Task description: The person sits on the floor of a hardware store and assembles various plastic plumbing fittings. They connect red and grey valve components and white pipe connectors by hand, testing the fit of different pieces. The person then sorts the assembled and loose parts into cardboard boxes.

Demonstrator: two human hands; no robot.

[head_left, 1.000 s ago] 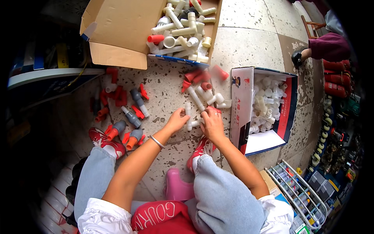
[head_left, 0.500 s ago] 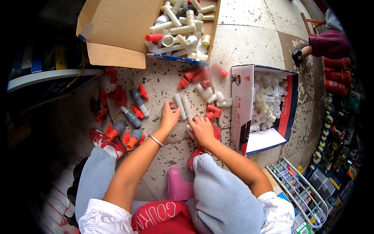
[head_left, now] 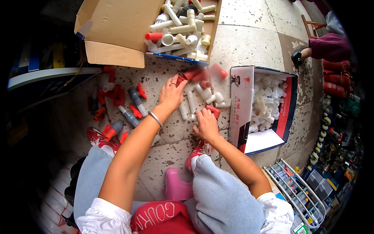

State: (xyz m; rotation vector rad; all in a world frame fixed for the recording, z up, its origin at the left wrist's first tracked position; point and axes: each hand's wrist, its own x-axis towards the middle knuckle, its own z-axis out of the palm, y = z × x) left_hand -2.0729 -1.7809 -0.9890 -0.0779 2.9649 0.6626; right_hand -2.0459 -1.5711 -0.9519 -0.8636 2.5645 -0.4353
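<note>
Ahead of me on the floor, my left hand (head_left: 171, 93) has its thumb and fingers closed round the end of a red pipe fitting (head_left: 180, 80), beside several more red fittings (head_left: 200, 74). My right hand (head_left: 207, 124) is curled low over the floor, its fingertips against a red elbow fitting (head_left: 213, 110); what lies under its fingers is hidden. A small white fitting (head_left: 193, 117) shows beside the right thumb. Between the hands lie two slim white pipe pieces (head_left: 191, 101). Several white elbows (head_left: 210, 96) rest just beyond the right hand.
An open cardboard box (head_left: 117, 27) of white fittings stands at the far side. Another box (head_left: 241, 105) with small white fittings is on the right. Grey and red valves (head_left: 130, 115) lie left. A pink stool (head_left: 177, 185) is beneath me; another person's foot (head_left: 300, 55) is far right.
My left hand has moved forward from beside the white pipe pieces to the red fitting. My right hand has shifted slightly right, onto the red elbow. The near valves are now partly behind my left forearm.
</note>
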